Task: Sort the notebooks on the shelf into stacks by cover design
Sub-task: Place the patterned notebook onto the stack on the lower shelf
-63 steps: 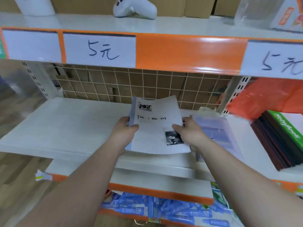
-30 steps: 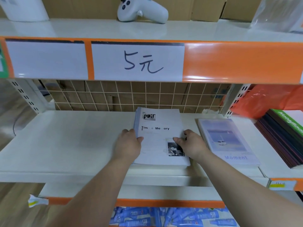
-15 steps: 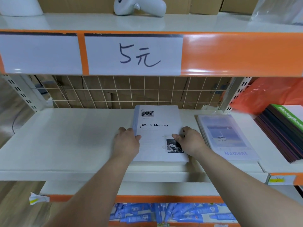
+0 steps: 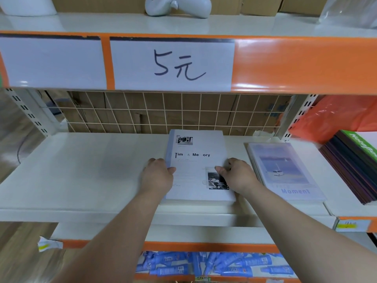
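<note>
Squarely between both grips, the Time & Memory notebook stack (image 4: 193,180) lies flat on the shelf (image 4: 81,170), long axis pointing away; left grip (image 4: 158,177) and right grip (image 4: 239,176) each seem to pinch a long edge, thumbs on top.

Time & Memory notebook (image 4: 195,166) lies flat on shelf (image 4: 81,170), approx. centre. At its L edge, left hand (image 4: 158,177) grips, thumb on cover. At its R edge, right hand (image 4: 238,176) grips, thumb beside b/w photo. Moment notebook (image 4: 285,170) lies just beside, to R, not touching. Further R: dark notebook stack (image 4: 350,164), green cover on top. Above, price label (image 4: 173,64) reads 5元.
</note>
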### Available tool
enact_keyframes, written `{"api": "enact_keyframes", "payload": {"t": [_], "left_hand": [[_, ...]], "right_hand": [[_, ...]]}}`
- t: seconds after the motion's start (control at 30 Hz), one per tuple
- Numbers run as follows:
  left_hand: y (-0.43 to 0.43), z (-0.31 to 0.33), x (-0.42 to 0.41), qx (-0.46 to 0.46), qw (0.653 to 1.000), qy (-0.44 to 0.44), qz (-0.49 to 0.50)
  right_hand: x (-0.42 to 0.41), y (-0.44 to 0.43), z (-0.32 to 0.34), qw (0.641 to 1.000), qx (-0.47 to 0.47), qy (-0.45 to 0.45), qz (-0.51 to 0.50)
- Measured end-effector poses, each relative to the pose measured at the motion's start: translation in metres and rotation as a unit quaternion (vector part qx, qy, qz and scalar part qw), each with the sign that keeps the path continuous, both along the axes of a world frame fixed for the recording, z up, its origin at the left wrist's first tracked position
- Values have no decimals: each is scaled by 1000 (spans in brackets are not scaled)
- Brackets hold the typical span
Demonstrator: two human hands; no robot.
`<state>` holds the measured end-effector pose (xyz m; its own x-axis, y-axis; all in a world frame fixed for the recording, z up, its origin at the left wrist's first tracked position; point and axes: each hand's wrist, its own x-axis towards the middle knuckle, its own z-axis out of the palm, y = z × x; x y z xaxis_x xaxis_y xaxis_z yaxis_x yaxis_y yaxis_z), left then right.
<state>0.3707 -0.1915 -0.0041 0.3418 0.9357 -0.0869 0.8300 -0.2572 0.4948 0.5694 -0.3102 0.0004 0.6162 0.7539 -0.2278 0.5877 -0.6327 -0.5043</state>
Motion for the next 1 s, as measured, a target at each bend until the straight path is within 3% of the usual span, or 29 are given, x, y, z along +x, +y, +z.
{"api": "enact_keyframes", "payload": {"t": [0.37, 0.87, 1.0], "left_hand": [[-5, 0, -2, 12, 1000, -21, 0], [-5, 9, -3, 0, 1000, 20, -6], [-14, 25, 4, 95, 990, 77, -64]], "right_hand": [[-2, -1, 3, 1000, -5, -9, 3], [-7, -3, 7, 1000, -22, 3, 16], [-13, -9, 22, 988, 13, -135, 77]]}}
